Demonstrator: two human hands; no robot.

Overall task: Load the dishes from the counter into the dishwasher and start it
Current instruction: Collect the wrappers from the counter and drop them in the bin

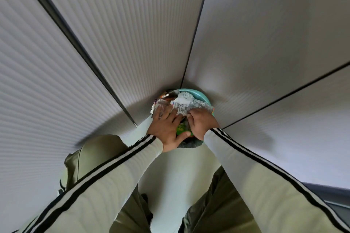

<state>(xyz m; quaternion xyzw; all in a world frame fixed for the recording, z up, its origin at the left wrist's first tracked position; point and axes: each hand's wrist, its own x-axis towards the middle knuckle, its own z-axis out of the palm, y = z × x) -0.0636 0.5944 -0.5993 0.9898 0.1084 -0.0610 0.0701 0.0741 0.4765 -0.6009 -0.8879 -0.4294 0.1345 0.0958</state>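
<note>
No dishes or dishwasher in view; we judge loading not begun. The left hand (165, 128), fingers spread, presses wrappers (162, 107) into the bin (201, 94); the right hand (201, 125) grips a crumpled white wrapper (187, 102).

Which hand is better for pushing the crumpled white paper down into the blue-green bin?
Probably the right hand: its fingers curl round the crumpled white paper on top of the bin. The left hand lies spread flat on the other wrappers, so it looks busy holding them down.
</note>
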